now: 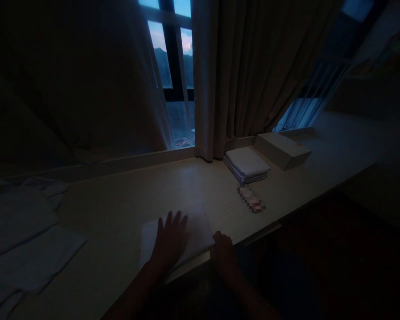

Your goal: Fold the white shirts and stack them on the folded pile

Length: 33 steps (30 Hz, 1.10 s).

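Observation:
A white cloth, folded into a flat rectangle, lies at the front edge of the pale counter. My left hand rests on top of it, palm down with the fingers spread. At the cloth's right front corner, my right hand is closed, its thumb and fingers pinching the edge. The dim light hides the fingertips in part. To the right and farther back stands a neat stack of folded white cloths.
Loose, rumpled white cloths spread over the counter's left end. A pale box sits behind the stack, and a small blurred-out object lies before it. Long curtains hang along the window at the back.

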Each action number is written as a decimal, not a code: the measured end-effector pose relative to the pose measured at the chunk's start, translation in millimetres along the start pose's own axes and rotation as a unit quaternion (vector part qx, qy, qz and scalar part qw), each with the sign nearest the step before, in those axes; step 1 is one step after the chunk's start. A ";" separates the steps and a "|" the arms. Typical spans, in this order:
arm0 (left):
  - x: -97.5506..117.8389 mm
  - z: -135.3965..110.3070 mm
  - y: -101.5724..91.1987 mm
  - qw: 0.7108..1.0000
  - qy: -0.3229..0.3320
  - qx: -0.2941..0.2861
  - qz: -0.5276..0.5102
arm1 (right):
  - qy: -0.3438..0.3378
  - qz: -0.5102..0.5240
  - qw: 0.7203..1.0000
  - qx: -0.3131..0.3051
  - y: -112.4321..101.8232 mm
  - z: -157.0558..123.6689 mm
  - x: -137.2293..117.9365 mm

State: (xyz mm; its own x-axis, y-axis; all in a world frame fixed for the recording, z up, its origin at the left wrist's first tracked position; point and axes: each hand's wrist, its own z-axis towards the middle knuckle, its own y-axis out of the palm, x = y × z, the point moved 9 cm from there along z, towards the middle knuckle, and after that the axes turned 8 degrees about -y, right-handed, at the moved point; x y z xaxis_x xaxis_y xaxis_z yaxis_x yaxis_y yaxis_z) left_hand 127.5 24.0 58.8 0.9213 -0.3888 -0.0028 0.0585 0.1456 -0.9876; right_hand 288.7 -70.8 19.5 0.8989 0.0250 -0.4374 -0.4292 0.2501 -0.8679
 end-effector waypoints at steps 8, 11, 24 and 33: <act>64.8 50.6 22.7 0.987 0.138 -0.033 -0.081 | -0.007 -0.061 0.998 0.001 -4.1 -0.1 -7.2; 60.1 52.5 33.1 0.989 0.121 -0.015 -0.079 | -0.002 -0.108 0.993 -0.035 -2.7 0.6 -10.7; 54.1 54.7 37.1 0.995 0.078 -0.015 -0.062 | 0.032 -0.106 0.992 -0.060 -6.5 -3.4 -3.5; 56.5 53.5 36.3 0.996 0.072 -0.003 -0.052 | 0.142 0.042 0.989 -0.020 -22.1 12.5 7.8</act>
State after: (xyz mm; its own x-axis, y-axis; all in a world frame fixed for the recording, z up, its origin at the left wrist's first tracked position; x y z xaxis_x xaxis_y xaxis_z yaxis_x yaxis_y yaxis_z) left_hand 202.2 56.0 31.2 0.8451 -0.5288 0.0780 0.1480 0.0914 -0.9848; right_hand 306.3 -64.1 38.2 0.8012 -0.2293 -0.5527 -0.5102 0.2207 -0.8312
